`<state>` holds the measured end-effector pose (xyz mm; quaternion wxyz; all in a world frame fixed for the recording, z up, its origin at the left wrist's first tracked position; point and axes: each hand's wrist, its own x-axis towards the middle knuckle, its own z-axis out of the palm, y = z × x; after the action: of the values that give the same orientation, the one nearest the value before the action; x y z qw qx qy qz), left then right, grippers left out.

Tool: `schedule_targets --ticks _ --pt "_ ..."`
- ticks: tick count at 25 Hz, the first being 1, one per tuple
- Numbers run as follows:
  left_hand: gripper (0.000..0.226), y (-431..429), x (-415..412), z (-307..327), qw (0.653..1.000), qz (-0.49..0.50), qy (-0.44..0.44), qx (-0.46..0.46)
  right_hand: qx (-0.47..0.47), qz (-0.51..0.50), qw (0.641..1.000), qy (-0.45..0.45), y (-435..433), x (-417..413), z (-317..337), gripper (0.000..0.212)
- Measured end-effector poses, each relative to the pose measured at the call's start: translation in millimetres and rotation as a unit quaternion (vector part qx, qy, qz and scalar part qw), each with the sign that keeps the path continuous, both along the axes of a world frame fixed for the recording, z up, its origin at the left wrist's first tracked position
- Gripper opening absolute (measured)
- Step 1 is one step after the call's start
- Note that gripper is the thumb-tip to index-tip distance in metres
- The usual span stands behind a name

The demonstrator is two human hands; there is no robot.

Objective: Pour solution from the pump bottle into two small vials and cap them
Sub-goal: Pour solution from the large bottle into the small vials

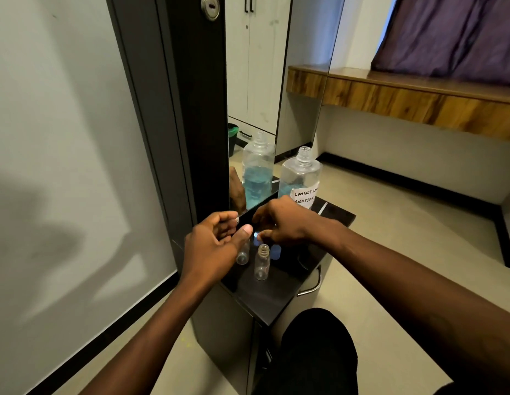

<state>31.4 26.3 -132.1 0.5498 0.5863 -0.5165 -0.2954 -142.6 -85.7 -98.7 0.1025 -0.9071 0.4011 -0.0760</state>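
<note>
A clear bottle (pixel 301 178) with blue liquid and a handwritten "CONTACT LENS SOLUTION" label stands at the back of the black cabinet top (pixel 265 303); its neck is uncapped, with no pump on it. Two small clear vials stand near the front. The right vial (pixel 261 262) is upright with a bare threaded neck. The left vial (pixel 243 255) is partly hidden behind the thumb of my left hand (pixel 214 246), whose fingers are loosely curled above it without gripping it. My right hand (pixel 282 223) pinches a small pale cap (pixel 258 236) just above the vials.
A tall mirror (pixel 254 81) behind the top reflects the bottle. A blurred bluish patch (pixel 276 250) lies on the top beside the right vial. A metal drawer handle (pixel 313 283) sticks out at the right. My knee (pixel 316 352) is close to the cabinet front.
</note>
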Motion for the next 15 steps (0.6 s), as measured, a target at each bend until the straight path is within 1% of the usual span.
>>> schedule_targets --ticks 2,4,7,9,11,12,13,15 --pt "0.041 -6 -5 17 1.0 -0.002 -0.016 -0.018 -0.002 -0.004 0.998 -0.056 2 -12 14 0.037" --pt "0.045 -13 -12 35 0.998 -0.007 -0.049 -0.038 -0.017 -0.004 0.992 -0.122 8 -28 31 0.027" --pt "0.051 -25 -22 58 0.995 -0.006 -0.084 -0.06 -0.081 -0.017 0.974 -0.209 17 -52 58 0.016" --pt "0.058 -36 -35 71 0.994 -0.021 -0.093 -0.061 -0.118 -0.047 0.959 -0.253 18 -71 74 0.017" --pt "0.072 -50 -50 80 0.993 -0.043 -0.108 -0.037 -0.142 -0.092 0.945 -0.279 10 -88 84 0.024" --pt "0.079 -57 -58 84 0.992 -0.055 -0.116 -0.021 -0.137 -0.116 0.942 -0.285 4 -96 85 0.03" --pt "0.084 -65 -64 85 0.99 -0.065 -0.122 -0.006 -0.116 -0.137 0.942 -0.284 -3 -102 84 0.037" --pt "0.087 -77 -75 86 0.987 -0.081 -0.138 0.006 -0.038 -0.164 0.95 -0.265 -15 -109 77 0.057"
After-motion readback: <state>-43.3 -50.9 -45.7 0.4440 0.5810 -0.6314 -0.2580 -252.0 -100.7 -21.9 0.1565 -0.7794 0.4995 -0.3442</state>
